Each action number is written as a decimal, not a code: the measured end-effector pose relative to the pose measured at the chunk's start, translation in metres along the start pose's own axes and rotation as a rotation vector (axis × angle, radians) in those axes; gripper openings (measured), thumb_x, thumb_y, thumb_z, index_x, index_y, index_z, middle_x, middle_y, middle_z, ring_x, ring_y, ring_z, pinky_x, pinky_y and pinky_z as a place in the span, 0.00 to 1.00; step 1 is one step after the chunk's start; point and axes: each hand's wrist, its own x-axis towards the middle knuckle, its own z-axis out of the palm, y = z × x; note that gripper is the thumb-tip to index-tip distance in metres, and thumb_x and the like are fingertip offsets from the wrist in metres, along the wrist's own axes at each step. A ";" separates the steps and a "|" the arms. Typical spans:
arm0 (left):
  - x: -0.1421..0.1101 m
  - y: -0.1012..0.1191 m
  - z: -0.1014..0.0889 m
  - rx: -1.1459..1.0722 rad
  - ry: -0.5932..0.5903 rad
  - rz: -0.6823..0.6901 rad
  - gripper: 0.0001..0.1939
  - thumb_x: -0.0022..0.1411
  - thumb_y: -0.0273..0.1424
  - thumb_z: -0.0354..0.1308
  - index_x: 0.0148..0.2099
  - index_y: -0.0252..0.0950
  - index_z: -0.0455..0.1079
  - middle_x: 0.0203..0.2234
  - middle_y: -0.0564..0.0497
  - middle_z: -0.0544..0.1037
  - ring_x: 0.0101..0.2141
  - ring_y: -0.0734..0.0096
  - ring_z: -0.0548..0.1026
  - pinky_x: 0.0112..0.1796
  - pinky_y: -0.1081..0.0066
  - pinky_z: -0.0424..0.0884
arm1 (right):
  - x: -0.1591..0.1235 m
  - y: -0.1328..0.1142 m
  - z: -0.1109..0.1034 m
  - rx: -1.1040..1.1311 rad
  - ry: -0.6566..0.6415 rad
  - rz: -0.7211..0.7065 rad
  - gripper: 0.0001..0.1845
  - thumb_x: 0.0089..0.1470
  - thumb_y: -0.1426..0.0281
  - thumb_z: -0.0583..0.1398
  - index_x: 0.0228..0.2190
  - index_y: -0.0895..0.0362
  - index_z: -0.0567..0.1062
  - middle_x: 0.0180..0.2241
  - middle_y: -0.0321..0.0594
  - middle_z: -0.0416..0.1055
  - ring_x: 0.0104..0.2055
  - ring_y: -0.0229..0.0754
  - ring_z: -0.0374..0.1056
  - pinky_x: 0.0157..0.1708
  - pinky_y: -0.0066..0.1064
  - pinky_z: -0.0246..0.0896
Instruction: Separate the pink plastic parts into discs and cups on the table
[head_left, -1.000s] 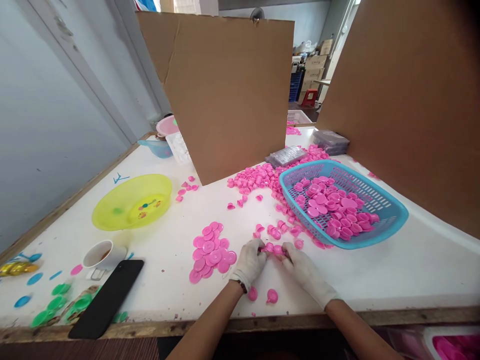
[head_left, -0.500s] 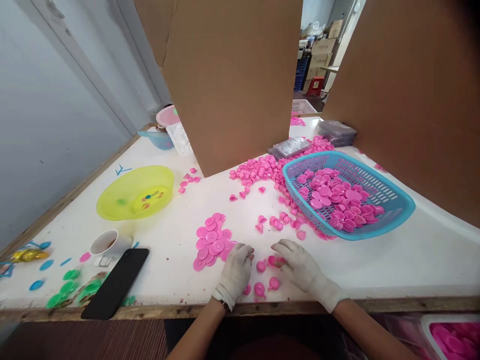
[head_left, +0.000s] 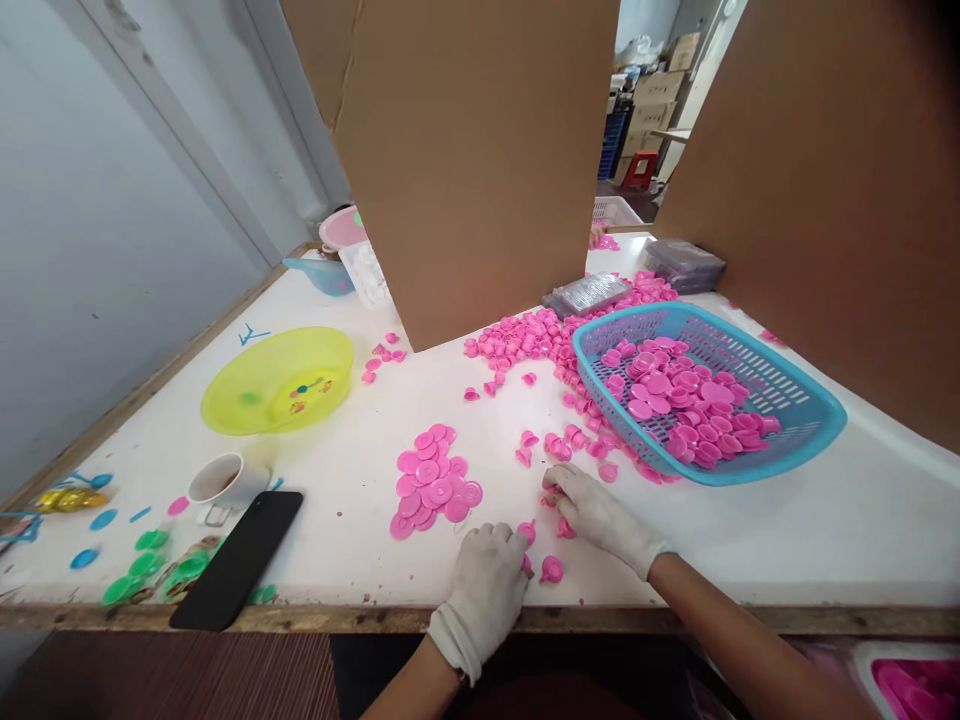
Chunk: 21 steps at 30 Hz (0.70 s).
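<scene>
Both my hands wear white cloth gloves and rest on the white table near its front edge. My left hand (head_left: 487, 580) lies curled, fingers bent over small pink plastic pieces (head_left: 551, 569); what it holds is hidden. My right hand (head_left: 592, 510) reaches left, fingertips pressed down on a pink piece beside loose ones (head_left: 559, 445). A flat pile of pink round discs (head_left: 433, 482) lies just left of my hands. A blue slotted basket (head_left: 787, 440) with pink discs stands at the right.
A cardboard sheet (head_left: 480, 150) stands behind the pile; another (head_left: 840, 180) walls the right. At the left are a yellow-green bowl (head_left: 281, 380), a white cup (head_left: 221, 480), a black phone (head_left: 236, 560) and green and blue caps (head_left: 135, 575). A pink heap (head_left: 525, 335) lies mid-table.
My hands have parted from a shared pink piece. The left hand has drawn back toward the table edge; the right hand has stayed among the loose pieces. The camera tilted slightly.
</scene>
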 end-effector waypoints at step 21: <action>0.115 -0.036 -0.002 -1.179 0.123 -0.350 0.04 0.54 0.27 0.53 0.34 0.34 0.64 0.18 0.56 0.68 0.18 0.78 0.64 0.22 0.76 0.62 | -0.021 0.016 0.001 -0.153 0.166 -0.113 0.24 0.49 0.79 0.50 0.49 0.55 0.67 0.48 0.45 0.66 0.51 0.43 0.61 0.51 0.37 0.59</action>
